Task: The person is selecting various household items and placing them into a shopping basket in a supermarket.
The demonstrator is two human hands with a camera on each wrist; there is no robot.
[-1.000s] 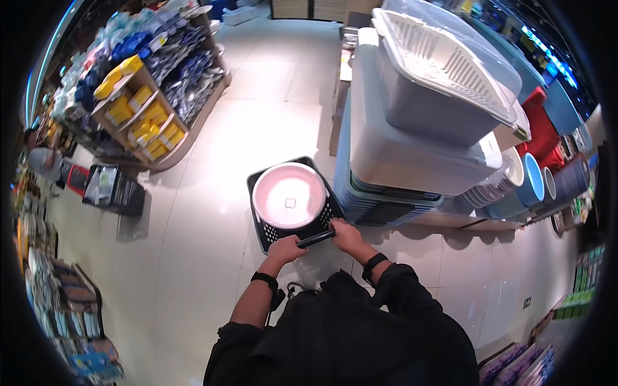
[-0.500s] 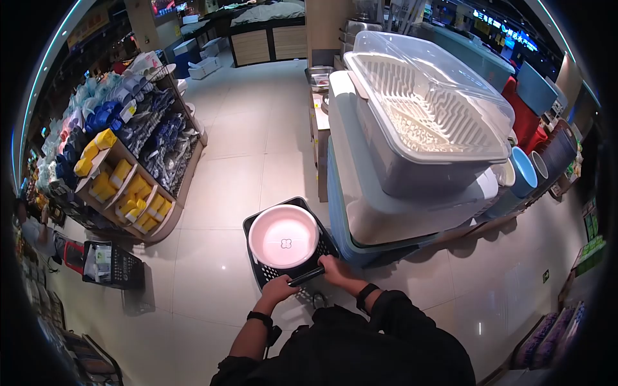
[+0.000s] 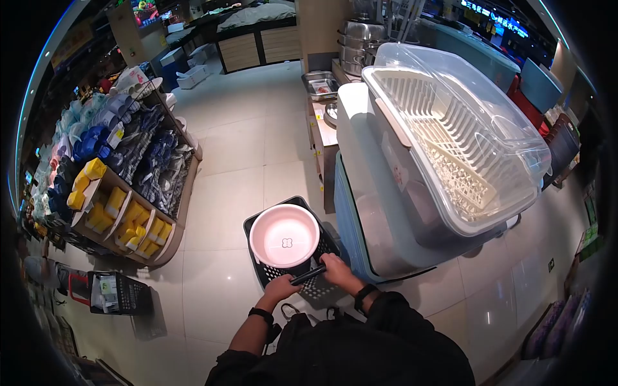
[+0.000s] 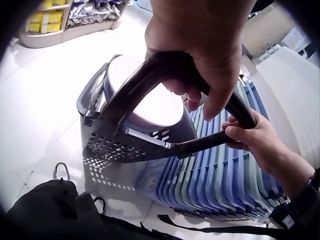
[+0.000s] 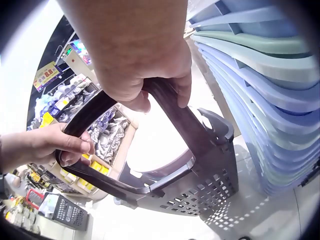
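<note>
A black perforated shopping basket on the floor side of my body carries a round pink basin with a small flower-shaped mark in its bottom. Its black handle is pulled up toward me. My left hand grips the handle's left part, fingers curled around it. On the right part, my right hand holds the same bar with fingers and thumb wrapped round. In the left wrist view, both hands show on the looped handle, and the basin's lower part is hidden by the basket wall.
Stacked storage tubs, topped by a lidded dish rack, stand close at right. A shelf of yellow packs and slippers is on the left. Another black basket stands at lower left. A tiled aisle runs ahead.
The view has tilted up, showing more of the aisle ahead. The tub stack and dish rack now loom nearer on the right. Both hands keep their hold on the handle, and the basin stays in the basket.
</note>
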